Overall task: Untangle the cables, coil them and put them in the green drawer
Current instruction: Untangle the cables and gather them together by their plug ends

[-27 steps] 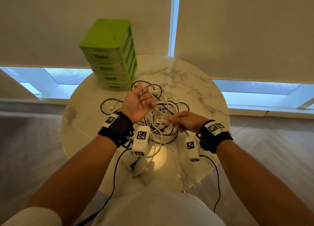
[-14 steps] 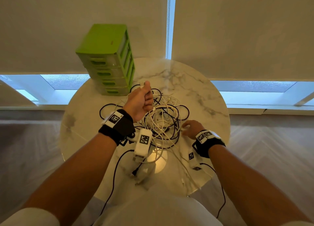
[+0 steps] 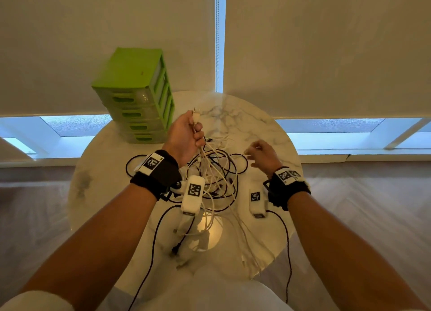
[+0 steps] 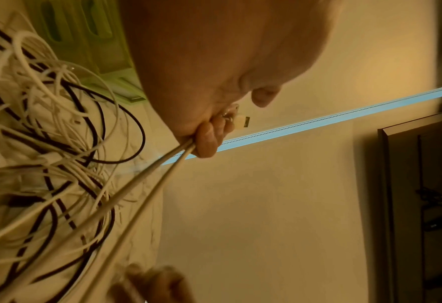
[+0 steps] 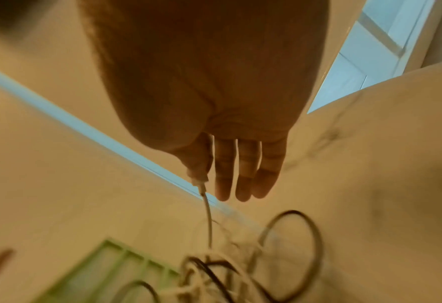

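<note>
Head view: my left hand (image 3: 184, 138) is fisted round thin cream cables, a USB plug (image 4: 241, 122) poking out past my fingers. My right hand (image 3: 263, 156) pinches one white cord end (image 5: 201, 180), other fingers straight. Beneath them a loopy black-and-white tangle (image 3: 217, 173) lies on the round marble table (image 3: 268, 133); the ribbed green plastic drawer unit (image 3: 140, 96) stands beyond my left knuckles.

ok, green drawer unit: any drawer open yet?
All shut. In the head view the green drawer unit shows four drawer fronts flush with its frame, none pulled out; the cables lie tangled on the table.
</note>
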Available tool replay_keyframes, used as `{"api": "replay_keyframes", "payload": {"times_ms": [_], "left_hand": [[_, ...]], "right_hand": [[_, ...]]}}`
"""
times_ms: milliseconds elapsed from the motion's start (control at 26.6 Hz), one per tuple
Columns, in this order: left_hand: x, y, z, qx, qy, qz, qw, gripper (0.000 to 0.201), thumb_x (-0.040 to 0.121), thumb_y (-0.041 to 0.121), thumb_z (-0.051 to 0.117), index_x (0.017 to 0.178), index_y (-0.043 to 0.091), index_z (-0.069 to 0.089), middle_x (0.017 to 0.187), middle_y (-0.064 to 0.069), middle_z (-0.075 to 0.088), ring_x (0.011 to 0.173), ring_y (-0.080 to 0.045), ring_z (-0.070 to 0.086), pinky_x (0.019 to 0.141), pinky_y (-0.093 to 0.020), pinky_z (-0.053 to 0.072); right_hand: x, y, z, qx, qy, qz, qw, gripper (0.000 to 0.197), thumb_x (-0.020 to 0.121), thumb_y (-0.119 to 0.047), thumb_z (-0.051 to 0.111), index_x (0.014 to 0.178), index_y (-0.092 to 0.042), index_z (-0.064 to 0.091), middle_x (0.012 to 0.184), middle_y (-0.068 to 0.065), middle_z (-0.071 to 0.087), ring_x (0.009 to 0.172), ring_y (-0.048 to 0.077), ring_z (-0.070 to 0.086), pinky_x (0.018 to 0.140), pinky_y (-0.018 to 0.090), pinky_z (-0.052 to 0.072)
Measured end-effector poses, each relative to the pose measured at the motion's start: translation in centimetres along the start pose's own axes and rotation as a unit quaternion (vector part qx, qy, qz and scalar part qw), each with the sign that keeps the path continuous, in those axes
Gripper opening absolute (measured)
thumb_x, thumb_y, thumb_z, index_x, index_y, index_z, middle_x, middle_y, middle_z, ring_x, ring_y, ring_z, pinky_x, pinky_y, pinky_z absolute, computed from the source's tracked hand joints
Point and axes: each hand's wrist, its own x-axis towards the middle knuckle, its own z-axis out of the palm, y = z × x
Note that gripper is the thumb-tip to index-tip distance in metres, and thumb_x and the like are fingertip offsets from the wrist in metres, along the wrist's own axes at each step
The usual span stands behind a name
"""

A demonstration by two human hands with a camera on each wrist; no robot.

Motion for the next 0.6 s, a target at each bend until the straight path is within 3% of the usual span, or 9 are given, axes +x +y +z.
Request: {"api": "replay_keyframes", "payload": {"times_ms": [113,188,339,414,602], "left_hand": [[0.8,-0.5,0.6,0.024,0.011,0.011,1.000,0.023,0.105,0.031,0.031,0.100,0.016,0.047,0.060,0.006,0.039,0.046,-0.005,0.030,0.043,-0.019,0.025],[1.0,-0.7,1.2,0.042,0.009,0.022,0.999,0.023,0.105,0.031,0.031,0.100,0.015,0.047,0.062,0.006,0.039,0.047,-0.005,0.031,0.044,-0.019,0.026],[1.0,-0.4,1.9,0.048,0.002,0.032,0.998,0.025,0.105,0.029,0.032,0.091,0.017,0.051,0.064,0.005,0.037,0.048,-0.006,0.031,0.044,-0.019,0.028],[0.9,-0.3,2.0,0.050,-0.001,0.032,0.998,0.025,0.105,0.028,0.032,0.093,0.017,0.051,0.065,0.004,0.037,0.049,-0.006,0.032,0.046,-0.020,0.029],[0.6,-0.5,1.9,0.050,-0.022,0.030,0.998,0.022,0.103,0.023,0.032,0.108,0.012,0.050,0.069,0.001,0.041,0.052,-0.008,0.032,0.049,-0.022,0.031]], "right_hand": [[-1.6,-5.0,-0.4,0.114,-0.023,-0.048,0.992,0.016,0.098,-0.011,0.044,0.085,-0.020,0.046,0.087,0.005,0.068,0.082,0.019,0.062,0.070,0.031,0.047],[-2.9,-7.7,-0.4,0.138,-0.050,-0.080,0.986,0.014,0.100,-0.013,0.040,0.088,-0.018,0.046,0.080,0.005,0.065,0.077,0.020,0.064,0.070,0.030,0.050],[-5.1,-11.3,0.2,0.102,-0.099,-0.148,0.979,0.011,0.101,-0.017,0.042,0.093,-0.014,0.050,0.070,0.004,0.056,0.064,0.019,0.060,0.067,0.034,0.052],[-5.6,-12.2,0.5,0.065,-0.121,-0.175,0.975,0.012,0.100,-0.014,0.044,0.095,-0.017,0.054,0.072,0.003,0.058,0.066,0.017,0.059,0.070,0.036,0.050],[-6.5,-13.1,1.4,0.051,-0.153,-0.184,0.970,0.022,0.098,-0.002,0.043,0.112,-0.009,0.056,0.082,0.005,0.064,0.072,0.016,0.064,0.068,0.025,0.054]]}}
